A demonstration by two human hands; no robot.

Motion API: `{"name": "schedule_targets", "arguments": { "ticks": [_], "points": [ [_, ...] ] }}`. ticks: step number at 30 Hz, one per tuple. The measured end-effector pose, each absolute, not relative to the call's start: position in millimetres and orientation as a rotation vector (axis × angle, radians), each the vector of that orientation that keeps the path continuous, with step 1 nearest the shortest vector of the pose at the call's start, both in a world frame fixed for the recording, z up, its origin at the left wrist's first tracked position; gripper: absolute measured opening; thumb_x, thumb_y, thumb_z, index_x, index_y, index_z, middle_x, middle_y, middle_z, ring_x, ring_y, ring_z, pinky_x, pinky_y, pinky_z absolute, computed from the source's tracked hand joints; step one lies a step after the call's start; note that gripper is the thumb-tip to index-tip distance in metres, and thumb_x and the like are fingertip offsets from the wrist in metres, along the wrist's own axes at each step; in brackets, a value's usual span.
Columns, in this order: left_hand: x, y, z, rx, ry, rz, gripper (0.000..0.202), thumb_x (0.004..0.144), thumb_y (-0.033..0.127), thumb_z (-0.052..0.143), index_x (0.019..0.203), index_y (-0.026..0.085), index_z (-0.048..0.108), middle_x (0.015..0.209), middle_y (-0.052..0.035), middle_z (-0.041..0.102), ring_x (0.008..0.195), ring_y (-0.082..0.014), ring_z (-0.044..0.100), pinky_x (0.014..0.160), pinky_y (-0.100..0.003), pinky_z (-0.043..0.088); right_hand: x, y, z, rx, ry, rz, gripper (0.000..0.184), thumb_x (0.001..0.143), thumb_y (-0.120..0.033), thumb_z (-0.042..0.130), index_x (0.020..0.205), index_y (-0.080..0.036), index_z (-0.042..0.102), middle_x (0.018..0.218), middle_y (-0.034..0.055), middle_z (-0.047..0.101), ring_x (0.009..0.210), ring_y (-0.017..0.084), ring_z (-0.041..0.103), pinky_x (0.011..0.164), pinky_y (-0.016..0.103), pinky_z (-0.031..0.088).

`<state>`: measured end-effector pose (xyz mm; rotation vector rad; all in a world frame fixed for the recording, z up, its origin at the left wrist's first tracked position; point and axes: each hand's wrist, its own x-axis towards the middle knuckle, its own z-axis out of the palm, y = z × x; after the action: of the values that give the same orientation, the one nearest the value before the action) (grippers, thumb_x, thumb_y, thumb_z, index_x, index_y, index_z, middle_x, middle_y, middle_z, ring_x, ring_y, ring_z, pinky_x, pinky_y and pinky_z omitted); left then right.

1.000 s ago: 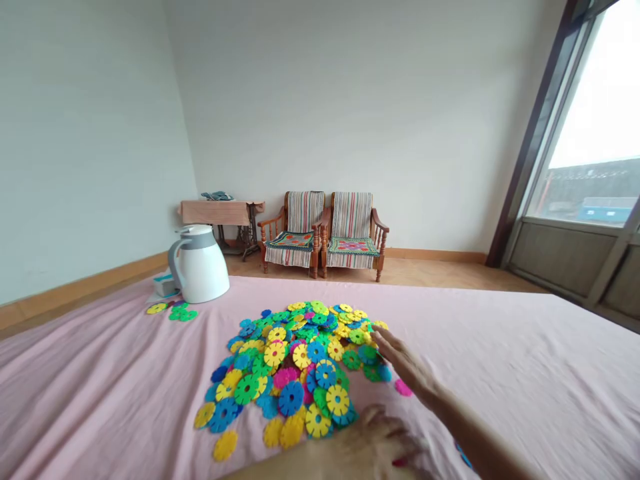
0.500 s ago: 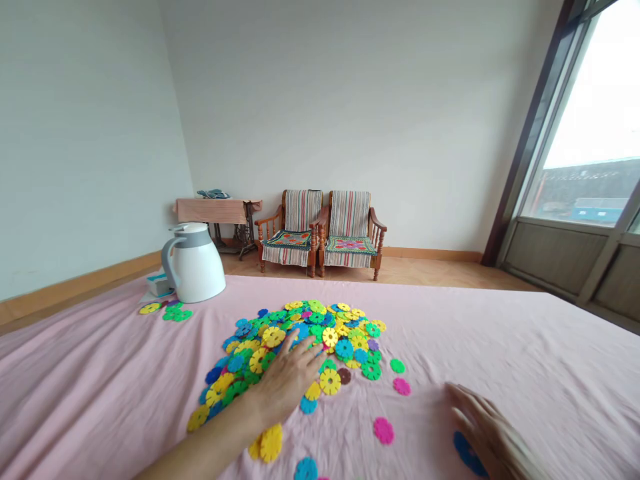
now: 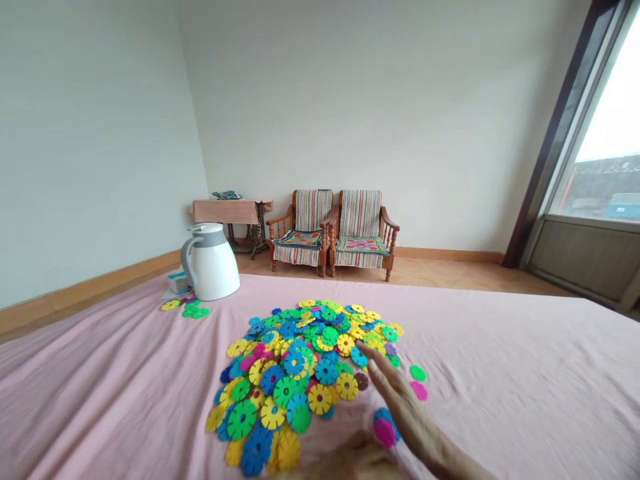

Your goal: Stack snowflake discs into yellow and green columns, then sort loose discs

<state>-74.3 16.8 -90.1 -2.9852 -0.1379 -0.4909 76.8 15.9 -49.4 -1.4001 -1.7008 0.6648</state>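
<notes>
A heap of plastic flower-shaped snap discs in yellow, green, blue and pink lies on the pink cloth. My right hand reaches in at the heap's right edge, fingers stretched out, the tips by a blue disc. It looks open and I see nothing held in it. Against its inner side lies a magenta disc, partly over a blue one. Low at the bottom edge, my left hand is blurred and cut off by the frame; its fingers cannot be made out.
At the back left of the cloth stands a white and grey jug, beside a small box and a few loose discs. Green and pink discs lie right of the heap. Two wooden armchairs stand beyond.
My left hand has come off the heap, back toward the bottom edge. My right hand has swung left to the heap's edge; the blue disc by it moved left too. The view has turned slightly left.
</notes>
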Motion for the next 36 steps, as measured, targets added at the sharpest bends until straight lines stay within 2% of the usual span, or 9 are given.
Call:
{"name": "schedule_targets", "arguments": {
  "ticks": [4, 8, 12, 18, 22, 25, 30, 33, 36],
  "points": [
    [-96, 27, -58, -2.95, -0.409, -0.527, 0.011, 0.091, 0.026, 0.048, 0.092, 0.019, 0.057, 0.105, -0.003, 0.062, 0.105, -0.0178, 0.049, 0.096, -0.033, 0.034, 97, 76, -38, -1.426, -1.663, 0.364, 0.057, 0.088, -0.057, 0.025, 0.113, -0.018, 0.059, 0.124, 0.0113, 0.056, 0.118, 0.024, 0.048, 0.101, 0.04, 0.036],
    [-123, 42, -33, -2.809, -0.881, -0.53, 0.011, 0.087, 0.01, 0.048, 0.087, 0.018, 0.055, 0.101, -0.0037, 0.058, 0.105, -0.019, 0.048, 0.098, -0.038, 0.031, 129, 123, -59, -1.721, -1.708, 0.178, 0.056, 0.09, -0.049, 0.022, 0.116, -0.014, 0.057, 0.117, 0.0147, 0.06, 0.113, 0.027, 0.052, 0.096, 0.043, 0.038],
    [-138, 60, -30, -2.669, -1.129, -0.473, 0.014, 0.086, 0.008, 0.047, 0.085, 0.02, 0.056, 0.095, -0.003, 0.057, 0.098, -0.0209, 0.049, 0.096, -0.044, 0.031, 129, 137, -74, -1.74, -1.781, 0.17, 0.048, 0.091, -0.043, 0.025, 0.114, -0.017, 0.058, 0.118, 0.0128, 0.06, 0.113, 0.026, 0.052, 0.097, 0.044, 0.036],
    [-154, 74, -26, -2.572, -1.399, -0.485, 0.021, 0.083, 0.006, 0.048, 0.097, 0.019, 0.056, 0.102, -0.0059, 0.057, 0.102, -0.0247, 0.047, 0.09, -0.043, 0.036, 78, 112, -77, -1.657, -1.851, 0.232, 0.054, 0.088, -0.048, 0.034, 0.124, -0.013, 0.05, 0.124, 0.0138, 0.055, 0.118, 0.026, 0.046, 0.1, 0.04, 0.034],
    [-160, 78, -30, -2.57, -1.452, -0.595, 0.02, 0.084, 0.011, 0.049, 0.101, 0.02, 0.054, 0.101, -0.005, 0.057, 0.098, -0.0238, 0.049, 0.087, -0.04, 0.039, 47, 83, -62, -1.435, -1.871, 0.482, 0.052, 0.086, -0.05, 0.039, 0.127, -0.019, 0.049, 0.126, 0.0093, 0.055, 0.118, 0.024, 0.047, 0.1, 0.039, 0.036],
    [-161, 79, -34, -2.529, -1.465, -0.652, 0.022, 0.084, 0.01, 0.048, 0.103, 0.02, 0.052, 0.1, -0.0048, 0.057, 0.099, -0.0234, 0.049, 0.088, -0.04, 0.038, 41, 85, -52, -1.28, -1.867, 0.607, 0.046, 0.087, -0.048, 0.038, 0.12, -0.021, 0.055, 0.121, 0.0068, 0.059, 0.112, 0.022, 0.053, 0.094, 0.036, 0.042],
    [-162, 78, -34, -2.526, -1.459, -0.629, 0.022, 0.084, 0.008, 0.045, 0.1, 0.02, 0.054, 0.099, -0.0046, 0.058, 0.098, -0.0226, 0.05, 0.087, -0.039, 0.039, 46, 136, -52, -1.513, -1.827, 0.277, 0.037, 0.086, -0.03, 0.041, 0.113, -0.013, 0.06, 0.115, 0.0122, 0.062, 0.11, 0.023, 0.053, 0.095, 0.034, 0.038],
    [-162, 78, -33, -2.531, -1.448, -0.626, 0.021, 0.084, 0.008, 0.046, 0.098, 0.02, 0.056, 0.1, -0.0042, 0.058, 0.099, -0.0224, 0.05, 0.089, -0.039, 0.039, 36, 157, -56, -1.562, -1.865, 0.244, 0.041, 0.08, -0.032, 0.051, 0.114, -0.012, 0.059, 0.119, 0.0161, 0.059, 0.114, 0.03, 0.048, 0.098, 0.041, 0.032],
    [-162, 77, -32, -2.531, -1.461, -0.63, 0.021, 0.084, 0.009, 0.047, 0.098, 0.02, 0.056, 0.099, -0.0037, 0.059, 0.098, -0.0223, 0.05, 0.088, -0.039, 0.039, 20, 154, -55, -1.533, -1.942, 0.266, 0.033, 0.077, -0.031, 0.056, 0.105, -0.016, 0.063, 0.115, 0.0134, 0.061, 0.111, 0.028, 0.05, 0.095, 0.039, 0.034]
  ]
}}
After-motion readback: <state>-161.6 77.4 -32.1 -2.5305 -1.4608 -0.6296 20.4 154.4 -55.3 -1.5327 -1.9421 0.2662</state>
